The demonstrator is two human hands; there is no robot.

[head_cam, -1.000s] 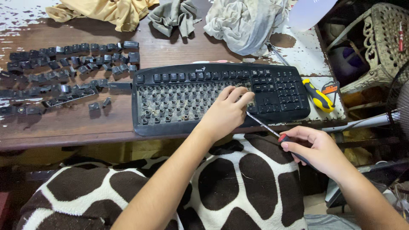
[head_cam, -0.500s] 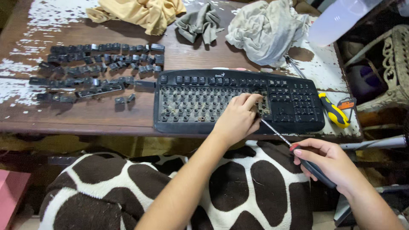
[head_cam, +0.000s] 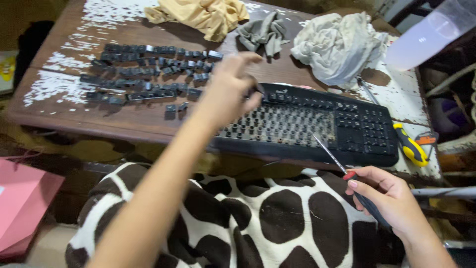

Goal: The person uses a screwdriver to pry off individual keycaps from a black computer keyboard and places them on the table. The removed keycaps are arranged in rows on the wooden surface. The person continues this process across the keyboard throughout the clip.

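The left hand (head_cam: 233, 87) is raised above the worn brown wooden table with flaking white paint (head_cam: 64, 69), between the black computer keyboard with many of its keycaps removed (head_cam: 317, 126) and the rows of loose black keycaps (head_cam: 148, 74) laid out to the left. Its fingers (head_cam: 250, 59) are drawn narrow together and blurred; something small and dark shows at the fingertips near the keyboard's upper left corner, but I cannot tell whether it is a pinched keycap or part of the keyboard behind. The hand hovers over the gap between keyboard and keycap rows, clear of both as far as can be seen.

The right hand (head_cam: 389, 198) is low, in front of the table edge, above the lap covered in a white cloth with large dark brown patches (head_cam: 258, 218). Its fingers are closed around the dark handle of a thin metal-shafted screwdriver with a red collar (head_cam: 342, 166). The shaft slants up and left, its tip lying over the bare key area of the keyboard near the lower middle.

A yellow-and-black handled screwdriver (head_cam: 409, 144) lies just right of the keyboard. Behind it sit a crumpled mustard-yellow cloth (head_cam: 203, 15), a small grey rag (head_cam: 265, 32) and a bunched pale grey-white cloth (head_cam: 337, 47). A pink box (head_cam: 22, 203) stands on the floor at the left.
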